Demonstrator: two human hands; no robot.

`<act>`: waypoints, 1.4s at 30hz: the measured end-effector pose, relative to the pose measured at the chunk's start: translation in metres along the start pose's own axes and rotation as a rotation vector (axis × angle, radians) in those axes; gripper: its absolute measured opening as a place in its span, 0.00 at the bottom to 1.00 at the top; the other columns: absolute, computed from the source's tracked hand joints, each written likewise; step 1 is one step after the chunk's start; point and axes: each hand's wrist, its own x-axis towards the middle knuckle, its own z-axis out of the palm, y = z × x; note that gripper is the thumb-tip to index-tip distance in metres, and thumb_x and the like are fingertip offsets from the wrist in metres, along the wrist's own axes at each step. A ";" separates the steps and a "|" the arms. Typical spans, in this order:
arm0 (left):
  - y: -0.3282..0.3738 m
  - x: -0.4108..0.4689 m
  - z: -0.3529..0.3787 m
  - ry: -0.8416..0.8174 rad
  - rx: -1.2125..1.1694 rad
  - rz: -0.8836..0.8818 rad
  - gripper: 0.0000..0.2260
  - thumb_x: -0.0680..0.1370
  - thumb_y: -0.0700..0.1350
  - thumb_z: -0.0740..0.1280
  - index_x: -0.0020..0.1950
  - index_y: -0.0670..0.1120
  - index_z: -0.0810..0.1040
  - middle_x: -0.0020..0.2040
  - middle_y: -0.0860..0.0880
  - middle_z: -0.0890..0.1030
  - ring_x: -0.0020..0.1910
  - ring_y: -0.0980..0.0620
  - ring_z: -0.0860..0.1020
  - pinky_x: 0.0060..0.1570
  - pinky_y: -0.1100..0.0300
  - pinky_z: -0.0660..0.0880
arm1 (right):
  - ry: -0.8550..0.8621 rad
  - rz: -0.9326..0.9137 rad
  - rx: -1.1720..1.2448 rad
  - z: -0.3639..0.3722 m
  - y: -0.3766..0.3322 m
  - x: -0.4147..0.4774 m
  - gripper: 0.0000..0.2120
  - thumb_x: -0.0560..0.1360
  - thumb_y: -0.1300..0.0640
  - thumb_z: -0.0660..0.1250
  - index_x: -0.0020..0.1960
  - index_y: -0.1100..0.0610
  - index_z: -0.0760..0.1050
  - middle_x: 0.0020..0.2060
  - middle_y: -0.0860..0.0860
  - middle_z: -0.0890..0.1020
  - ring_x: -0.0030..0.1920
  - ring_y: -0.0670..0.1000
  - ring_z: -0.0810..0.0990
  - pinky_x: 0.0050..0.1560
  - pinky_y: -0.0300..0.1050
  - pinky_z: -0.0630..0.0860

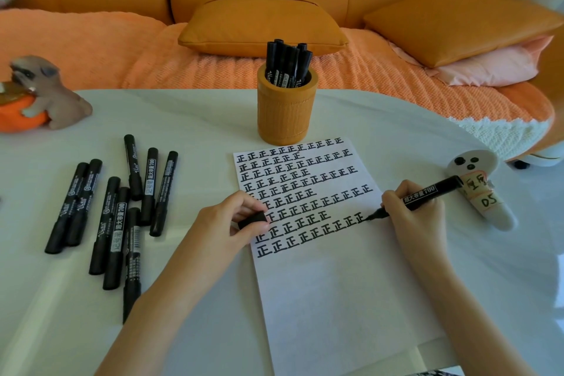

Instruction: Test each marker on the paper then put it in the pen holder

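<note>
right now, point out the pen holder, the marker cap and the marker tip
pen holder (286,113), head view, front wall
marker cap (252,220), head view, side, in left hand
marker tip (368,217), head view, nib touching paper

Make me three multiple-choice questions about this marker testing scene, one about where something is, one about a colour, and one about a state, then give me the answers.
1. Where do the loose markers lie?
A. left of the paper
B. on the sofa
C. under the paper

2. What colour is the pen holder?
A. blue
B. orange
C. white

3. What state is the marker in the right hand in?
A. capped
B. uncapped, tip on the paper
C. inside the holder

Answers: A, they lie on the table beside the paper's left edge; B, its wall is orange; B, the left hand holds the cap while the tip touches the paper.
</note>
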 end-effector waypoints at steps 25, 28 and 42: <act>0.021 -0.007 0.006 0.041 -0.273 0.054 0.12 0.65 0.49 0.73 0.47 0.51 0.79 0.43 0.54 0.84 0.35 0.53 0.81 0.39 0.63 0.78 | -0.244 0.207 0.563 0.032 -0.032 -0.017 0.14 0.67 0.47 0.71 0.32 0.57 0.75 0.22 0.52 0.69 0.23 0.48 0.66 0.25 0.36 0.65; 0.025 -0.008 0.008 0.046 -0.303 0.054 0.10 0.66 0.44 0.74 0.45 0.48 0.78 0.41 0.53 0.84 0.34 0.56 0.81 0.36 0.71 0.74 | -0.240 0.199 0.581 0.039 -0.035 -0.023 0.14 0.68 0.50 0.72 0.32 0.59 0.74 0.21 0.50 0.63 0.23 0.48 0.60 0.25 0.37 0.58; 0.028 -0.011 0.015 0.045 -0.264 0.065 0.12 0.62 0.52 0.73 0.42 0.51 0.78 0.41 0.55 0.84 0.39 0.56 0.82 0.43 0.60 0.79 | -0.276 0.195 0.585 0.064 -0.043 -0.039 0.14 0.75 0.61 0.67 0.32 0.61 0.71 0.22 0.49 0.64 0.22 0.45 0.59 0.24 0.35 0.58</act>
